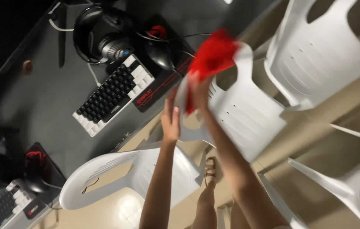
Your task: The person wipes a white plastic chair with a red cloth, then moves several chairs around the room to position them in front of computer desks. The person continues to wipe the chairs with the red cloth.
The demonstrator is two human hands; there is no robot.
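Cloth [213, 53], red and blurred, sat bunched in the right hand [198, 87], whose grip seemed closed on it against the white chair [248, 112] beside the desk [44, 97]. The left hand [171, 118] lay open, fingers flat on the chair's edge. A loose hold could have let the chair tip.

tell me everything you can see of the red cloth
The red cloth is a bright, plain red piece of soft fabric, bunched and folded rather than spread flat, and blurred. The right hand grips its lower end and presses it against the backrest of a white plastic chair, near the top edge. The left hand is open beside it, not touching the cloth. Its full shape and size cannot be made out.
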